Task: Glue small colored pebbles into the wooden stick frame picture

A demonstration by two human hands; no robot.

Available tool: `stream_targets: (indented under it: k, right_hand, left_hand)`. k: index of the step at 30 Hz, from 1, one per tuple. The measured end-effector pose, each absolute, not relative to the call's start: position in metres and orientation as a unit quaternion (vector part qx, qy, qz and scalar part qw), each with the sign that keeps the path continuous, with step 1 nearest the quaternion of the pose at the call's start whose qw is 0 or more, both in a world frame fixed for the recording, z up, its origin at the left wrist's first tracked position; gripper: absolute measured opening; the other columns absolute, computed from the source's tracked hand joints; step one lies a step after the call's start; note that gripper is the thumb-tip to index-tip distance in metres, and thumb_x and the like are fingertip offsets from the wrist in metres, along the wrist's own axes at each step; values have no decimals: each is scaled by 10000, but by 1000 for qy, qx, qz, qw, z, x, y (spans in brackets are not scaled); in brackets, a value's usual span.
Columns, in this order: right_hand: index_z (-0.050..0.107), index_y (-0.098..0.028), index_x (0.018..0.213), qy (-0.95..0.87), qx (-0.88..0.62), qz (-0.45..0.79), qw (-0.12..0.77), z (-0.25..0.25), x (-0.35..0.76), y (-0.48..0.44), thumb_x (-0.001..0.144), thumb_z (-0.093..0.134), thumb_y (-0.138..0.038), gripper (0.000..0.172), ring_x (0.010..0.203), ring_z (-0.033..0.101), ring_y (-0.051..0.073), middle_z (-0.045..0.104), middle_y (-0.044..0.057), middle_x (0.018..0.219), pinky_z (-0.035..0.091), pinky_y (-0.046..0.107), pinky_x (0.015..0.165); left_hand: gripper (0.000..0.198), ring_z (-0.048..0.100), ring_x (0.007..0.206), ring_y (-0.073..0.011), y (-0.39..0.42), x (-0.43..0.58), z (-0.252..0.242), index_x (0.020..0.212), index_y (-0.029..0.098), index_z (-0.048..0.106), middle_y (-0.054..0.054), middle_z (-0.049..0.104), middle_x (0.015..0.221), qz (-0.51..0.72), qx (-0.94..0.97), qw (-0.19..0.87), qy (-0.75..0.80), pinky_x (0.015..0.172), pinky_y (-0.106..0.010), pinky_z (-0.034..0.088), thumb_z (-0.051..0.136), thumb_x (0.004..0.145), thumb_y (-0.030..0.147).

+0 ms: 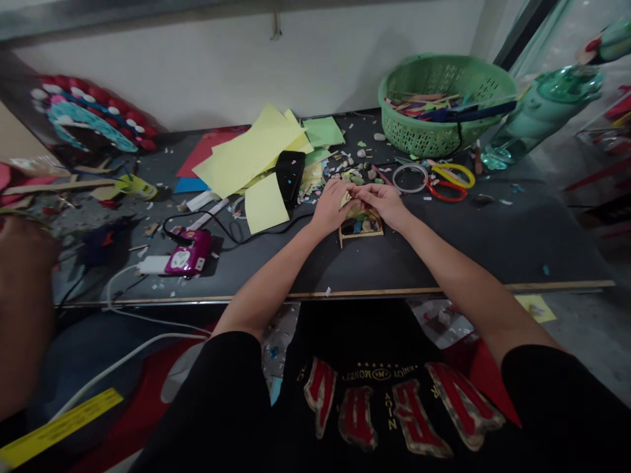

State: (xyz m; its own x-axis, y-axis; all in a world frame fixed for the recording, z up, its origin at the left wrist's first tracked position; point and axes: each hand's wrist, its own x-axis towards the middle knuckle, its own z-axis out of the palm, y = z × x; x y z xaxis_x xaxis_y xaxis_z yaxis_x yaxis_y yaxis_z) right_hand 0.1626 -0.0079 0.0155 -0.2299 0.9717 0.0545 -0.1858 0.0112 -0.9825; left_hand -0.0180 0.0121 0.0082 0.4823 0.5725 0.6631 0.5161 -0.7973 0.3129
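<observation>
Both hands meet over a small wooden-framed craft piece (362, 228) near the middle of the table. Small stones and a blue bit show inside its stick frame. My left hand (334, 205) is closed, its fingers bent beside a small pale-yellow piece (347, 199). Opposite it, my right hand (385, 203) has its fingertips pinched together, touching the left fingertips. Whatever is between the fingertips is too small to make out. Just beyond the hands lie loose pebbles (361, 154) and paper scraps.
Scissors with red and yellow handles (451, 180) and a clear tape roll (410, 178) lie right. Behind stand a green basket (419, 141) and a green bottle (535, 118). Left are yellow paper sheets (251, 154), a black phone-like object (290, 176), a purple power adapter (191, 253) and another person's arm (24, 315).
</observation>
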Motion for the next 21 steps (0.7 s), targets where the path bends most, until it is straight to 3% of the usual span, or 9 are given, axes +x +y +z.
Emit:
stream_targets:
  k: [8, 13, 21]
  right_hand:
    - [705, -170, 846, -529, -385, 590, 472, 15, 163, -9, 609, 845, -599, 510, 585, 512, 79, 656, -10, 720, 436, 243, 584]
    - [712, -164, 856, -528, -386, 593, 470, 15, 163, -8, 564, 871, -575, 528, 557, 509, 66, 698, -2, 776, 426, 241, 559]
    - [704, -163, 826, -539, -407, 576, 460, 16, 162, -10, 570, 849, -629, 551, 543, 518, 78, 652, -17, 660, 410, 234, 539]
  left_hand:
    - [251, 571, 951, -223, 13, -22, 10, 975, 196, 572, -66, 647, 902, 381, 875, 37, 297, 847, -381, 471, 518, 979, 441]
    - [229, 568, 963, -229, 12, -24, 11, 967, 194, 580, -65, 641, 892, 374, 878, 46, 295, 856, -385, 466, 558, 961, 422]
    - [230, 572, 925, -210, 11, -24, 10, 873, 184, 587, -62, 656, 873, 365, 891, 48, 265, 868, -376, 473, 490, 995, 353]
